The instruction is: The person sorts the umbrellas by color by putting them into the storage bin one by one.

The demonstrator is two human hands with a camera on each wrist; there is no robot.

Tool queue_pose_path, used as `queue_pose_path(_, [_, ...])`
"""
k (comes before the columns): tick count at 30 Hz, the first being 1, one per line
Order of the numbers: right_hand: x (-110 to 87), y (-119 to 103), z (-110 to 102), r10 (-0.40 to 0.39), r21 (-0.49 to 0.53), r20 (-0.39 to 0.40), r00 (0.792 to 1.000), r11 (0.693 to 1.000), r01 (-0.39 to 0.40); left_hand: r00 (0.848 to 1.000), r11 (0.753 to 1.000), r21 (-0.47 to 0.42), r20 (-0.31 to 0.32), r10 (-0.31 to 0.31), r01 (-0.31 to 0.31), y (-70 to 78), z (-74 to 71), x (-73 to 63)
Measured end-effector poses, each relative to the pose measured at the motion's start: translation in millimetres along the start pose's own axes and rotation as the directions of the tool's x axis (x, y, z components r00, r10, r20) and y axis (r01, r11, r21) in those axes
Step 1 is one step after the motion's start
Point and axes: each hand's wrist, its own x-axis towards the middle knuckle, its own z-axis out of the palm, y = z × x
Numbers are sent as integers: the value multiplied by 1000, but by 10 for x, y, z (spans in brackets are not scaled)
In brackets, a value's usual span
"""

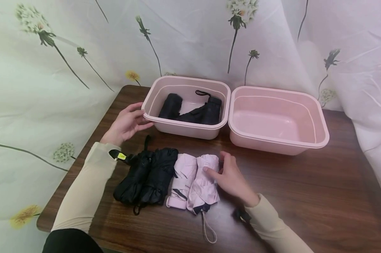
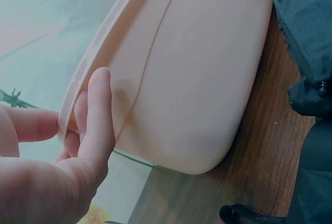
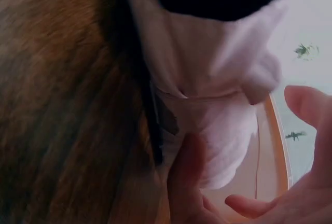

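My left hand [image 1: 127,123] pinches the left rim of a pale pink plastic basin [image 1: 190,131]; the left wrist view shows thumb and fingers [image 2: 101,115] on either side of the rim. Two black folded umbrellas [image 1: 169,107] [image 1: 212,110] lie inside that basin. On the table in front, two more black folded umbrellas [image 1: 135,179] [image 1: 160,175] lie beside two pale pink ones [image 1: 183,175] [image 1: 206,182]. Over the rightmost pink umbrella, my right hand [image 1: 232,177] hovers with thumb and fingers spread about its upper part. Whether the fingertips touch it I cannot tell.
A second pink basin [image 1: 278,146] stands right of the first, nearly against it, with nothing in it. Both sit at the back of the brown wooden table [image 1: 320,189], before a flower-printed cloth [image 1: 190,38]. A wrist loop [image 1: 210,232] trails from the rightmost pink umbrella.
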Motion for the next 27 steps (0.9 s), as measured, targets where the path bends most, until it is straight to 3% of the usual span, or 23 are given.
queue_pose_path(12, [-1, -69, 170, -17, -135, 17, 1000, 991, 19, 1000, 1000, 3, 2, 4, -4, -4, 0, -9])
queue_pose_path(27, [17, -108, 233, 18, -153, 23, 1000, 988, -14, 1000, 1000, 22, -10, 0, 0, 7, 15, -14])
